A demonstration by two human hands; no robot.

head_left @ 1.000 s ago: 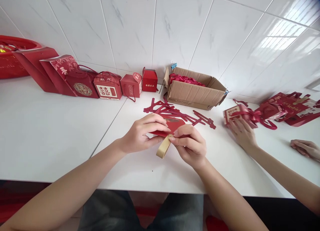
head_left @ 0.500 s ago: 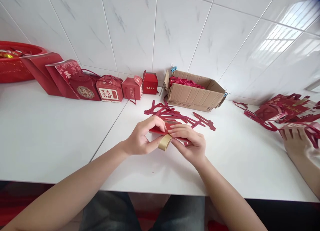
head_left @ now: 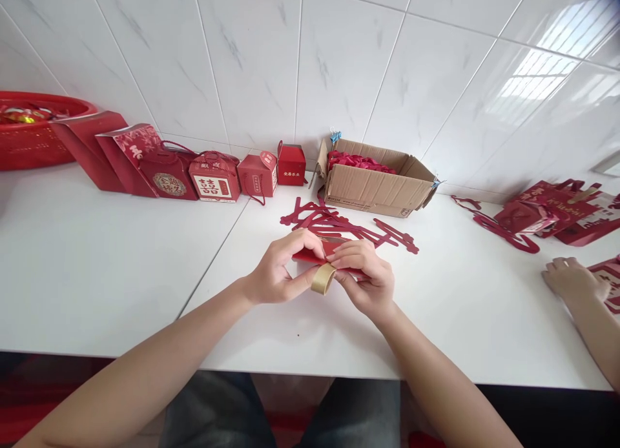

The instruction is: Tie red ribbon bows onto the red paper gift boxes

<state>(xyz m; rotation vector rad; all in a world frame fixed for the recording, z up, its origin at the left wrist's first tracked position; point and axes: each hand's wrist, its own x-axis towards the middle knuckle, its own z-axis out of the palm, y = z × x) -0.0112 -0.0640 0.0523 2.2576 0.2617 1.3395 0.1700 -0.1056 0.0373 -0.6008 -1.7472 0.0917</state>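
Observation:
Between my two hands, just above the white table, is a red gift box, mostly hidden by my fingers. A gold ribbon loop sticks out of it toward me. My left hand pinches the box from the left, its thumb against the loop. My right hand grips from the right, fingertips pressed together where the ribbon meets the red card. Just beyond lie several dark red ribbon strips, loosely piled.
An open cardboard box holding red ribbons stands against the tiled wall. Several red gift boxes line the wall leftward, up to a red basket. At right, another person's hand rests near red bags.
My hands have shifted very slightly, still gripping the red gift box and its ribbon. At right, the other person's hand and the red item beside it have moved nearer the table's front.

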